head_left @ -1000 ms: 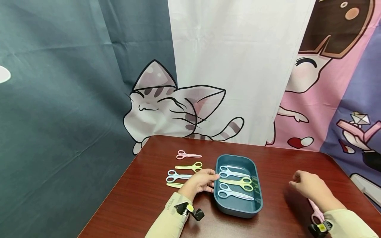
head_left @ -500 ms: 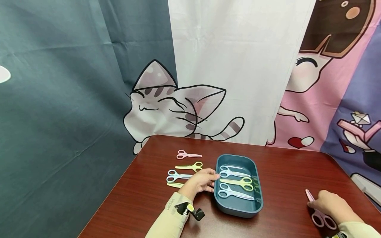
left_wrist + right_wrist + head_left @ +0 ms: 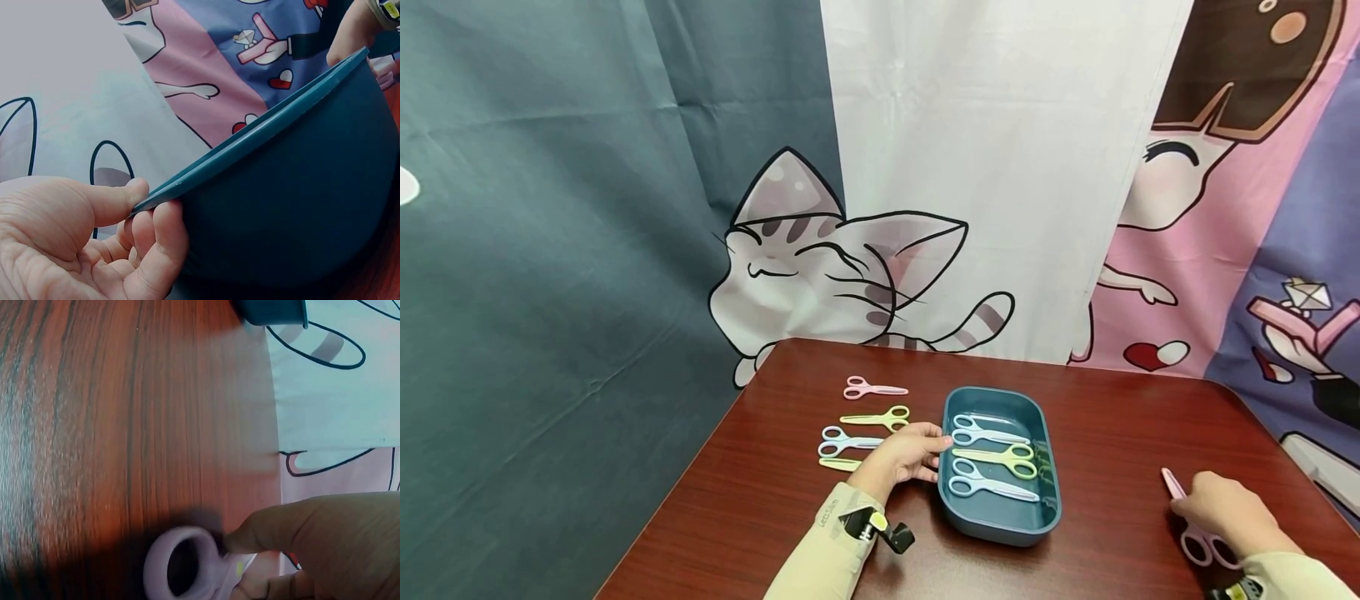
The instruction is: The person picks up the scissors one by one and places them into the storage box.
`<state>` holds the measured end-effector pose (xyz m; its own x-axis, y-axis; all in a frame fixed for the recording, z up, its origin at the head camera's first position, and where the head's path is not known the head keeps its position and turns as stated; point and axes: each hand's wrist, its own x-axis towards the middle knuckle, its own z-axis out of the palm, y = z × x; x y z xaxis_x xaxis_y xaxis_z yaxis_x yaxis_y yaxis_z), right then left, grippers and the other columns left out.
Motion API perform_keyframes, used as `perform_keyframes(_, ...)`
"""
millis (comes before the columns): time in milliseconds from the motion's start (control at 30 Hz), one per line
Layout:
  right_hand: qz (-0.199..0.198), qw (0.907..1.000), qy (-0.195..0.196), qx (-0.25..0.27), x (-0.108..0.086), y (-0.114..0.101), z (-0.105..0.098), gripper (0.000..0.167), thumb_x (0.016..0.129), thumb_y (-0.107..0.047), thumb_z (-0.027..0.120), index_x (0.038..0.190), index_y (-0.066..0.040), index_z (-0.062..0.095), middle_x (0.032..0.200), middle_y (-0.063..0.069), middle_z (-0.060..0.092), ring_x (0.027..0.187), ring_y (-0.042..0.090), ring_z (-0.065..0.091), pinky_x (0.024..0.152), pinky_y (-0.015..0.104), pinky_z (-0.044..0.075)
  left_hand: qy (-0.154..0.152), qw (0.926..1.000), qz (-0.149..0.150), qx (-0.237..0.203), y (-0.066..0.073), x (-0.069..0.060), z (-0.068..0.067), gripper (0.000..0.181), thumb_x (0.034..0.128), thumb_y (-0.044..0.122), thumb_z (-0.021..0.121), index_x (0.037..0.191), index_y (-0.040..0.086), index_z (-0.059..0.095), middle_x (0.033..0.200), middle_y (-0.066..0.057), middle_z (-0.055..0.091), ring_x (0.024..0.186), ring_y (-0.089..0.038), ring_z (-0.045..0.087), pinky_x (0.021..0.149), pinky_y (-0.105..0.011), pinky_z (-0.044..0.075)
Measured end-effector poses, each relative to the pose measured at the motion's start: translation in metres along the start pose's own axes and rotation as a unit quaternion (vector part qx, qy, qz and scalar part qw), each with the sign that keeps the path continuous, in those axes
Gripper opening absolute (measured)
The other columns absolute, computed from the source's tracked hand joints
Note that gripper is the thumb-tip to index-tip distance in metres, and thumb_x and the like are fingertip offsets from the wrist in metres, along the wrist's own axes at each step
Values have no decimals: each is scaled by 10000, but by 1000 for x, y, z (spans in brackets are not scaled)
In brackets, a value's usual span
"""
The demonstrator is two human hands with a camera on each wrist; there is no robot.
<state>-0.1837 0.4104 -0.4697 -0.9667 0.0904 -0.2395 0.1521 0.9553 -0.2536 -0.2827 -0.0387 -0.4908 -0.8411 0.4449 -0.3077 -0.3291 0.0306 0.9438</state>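
"So, where are the held pink scissors?"

"Lower right of the head view; the right hand grips them mid-length, tip towards upper left."

"And the left hand?"

"Near lower centre, it pinches the left rim of the blue box, where light-blue scissors and green scissors lie."

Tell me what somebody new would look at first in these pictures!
Probably the big smiling cartoon cat on the cloth behind the table. Next might come the dark blue box on the table, with light blue scissors and green scissors inside and the left hand pinching its rim. Over on the right, the right hand holds pink scissors.
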Motion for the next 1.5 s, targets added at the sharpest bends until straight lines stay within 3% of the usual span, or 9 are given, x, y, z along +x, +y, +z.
perform_keyframes(167, -116, 9998, 185, 38, 5, -19, -6, 377, 839, -369, 709, 849, -10, 594, 752, 123, 590, 672, 281, 552, 593, 489, 460, -31, 10000, 1, -29, -1, 1, -1, 101, 1004, 126, 631, 934, 115, 558, 731, -22, 559, 585, -99, 528, 490, -257, 540)
perform_keyframes(400, -340, 9979, 541, 75, 10, -56, -13, 307, 848, -365, 699, 797, -77, 604, 705, 63, 568, 630, 248, 531, 540, 428, 420, 16, 10000, -18, -20, 0, -1, 0, 95, 1002, 134, 637, 941, 116, 567, 725, -14, 557, 587, -97, 526, 491, -254, 542)
perform_keyframes(567, -562, 9957, 726, 149, 14, -84, -15, 281, 841, -343, 710, 851, -69, 652, 723, 40, 602, 630, 227, 545, 526, 401, 426, 68, 10000, -48, 12, 0, -2, 1, 102, 995, 145, 652, 937, 116, 573, 716, -11, 548, 585, -98, 519, 494, -256, 541)
perform_keyframes(967, -1342, 9858, 966, 281, 12, -153, -11, 208, 805, -249, 768, 858, -103, 629, 697, 10, 573, 608, 183, 516, 501, 329, 444, 2, 10000, -17, -1, 0, -2, 1, 104, 999, 141, 645, 937, 109, 568, 720, -15, 552, 584, -96, 521, 495, -254, 544)
perform_keyframes(1233, -2541, 9606, 1128, -33, 5, -197, -2, 186, 844, -214, 764, 786, -189, 588, 658, -73, 506, 579, 100, 465, 484, 264, 397, 12, 10000, 5, -20, 0, -2, 0, 98, 1000, 130, 638, 937, 109, 566, 716, -14, 557, 577, -96, 529, 495, -259, 543)
perform_keyframes(1500, -3685, 9251, 887, -237, 7, -221, 8, 201, 853, -197, 781, 774, -221, 597, 643, -140, 450, 560, 10, 413, 478, 212, 358, -49, 10000, 0, -83, 0, 0, 0, 120, 1001, 127, 630, 917, 119, 546, 703, -13, 545, 568, -94, 519, 491, -259, 537)
